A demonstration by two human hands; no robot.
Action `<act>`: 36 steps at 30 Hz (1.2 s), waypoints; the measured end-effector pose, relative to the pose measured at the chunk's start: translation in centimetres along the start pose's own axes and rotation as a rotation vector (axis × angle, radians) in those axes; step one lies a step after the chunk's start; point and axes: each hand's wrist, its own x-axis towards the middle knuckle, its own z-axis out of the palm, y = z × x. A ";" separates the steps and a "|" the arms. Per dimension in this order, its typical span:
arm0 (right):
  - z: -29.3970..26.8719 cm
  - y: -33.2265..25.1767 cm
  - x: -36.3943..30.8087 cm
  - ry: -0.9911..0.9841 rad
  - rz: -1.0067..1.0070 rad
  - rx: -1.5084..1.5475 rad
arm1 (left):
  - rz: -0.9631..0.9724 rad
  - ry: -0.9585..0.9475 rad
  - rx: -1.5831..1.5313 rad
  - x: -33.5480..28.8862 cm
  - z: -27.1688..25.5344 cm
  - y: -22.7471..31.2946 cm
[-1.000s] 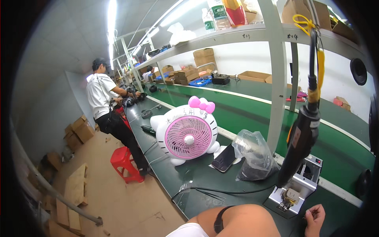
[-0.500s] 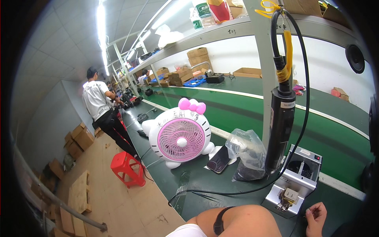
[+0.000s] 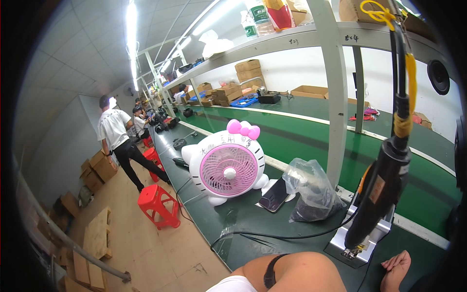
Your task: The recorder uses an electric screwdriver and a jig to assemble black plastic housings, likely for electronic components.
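My right hand point(image 3: 396, 270) is at the lower right beside the silver screw feeder point(image 3: 341, 239), its fingers curled in; what they hold, if anything, does not show. Across the bottom lies my left arm point(image 3: 306, 272), wearing a black band, with its hand out of view. A black electric screwdriver point(image 3: 382, 187) hangs tilted from a cord, its lower end in front of the feeder and hiding much of it. Neither hand is seen touching it. Left of the feeder sit a clear plastic bag point(image 3: 311, 190) with dark contents and a phone point(image 3: 274, 196).
A white and pink cat-shaped fan point(image 3: 228, 170) stands on the green bench. Behind it runs a green conveyor belt point(image 3: 292, 138). A shelf post point(image 3: 335, 97) rises near the screwdriver. Red stools point(image 3: 158, 204) and a standing person point(image 3: 116, 136) are at the left.
The screwdriver has swung right and now tilts across the feeder. My right hand has turned, its fingers more folded. The person at the left has changed stance, and a seated person has come into sight.
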 end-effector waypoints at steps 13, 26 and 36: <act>4.1 -3.9 -0.2 -0.302 0.015 0.014 | 0.035 -0.073 0.011 -0.6 -0.6 1.0; 18.6 -22.8 1.2 -1.395 -0.236 -0.464 | -0.162 0.164 0.198 -5.6 -0.4 -1.6; 13.0 -16.5 0.9 -1.323 -0.162 -0.295 | -0.262 1.063 0.392 0.4 0.9 -8.9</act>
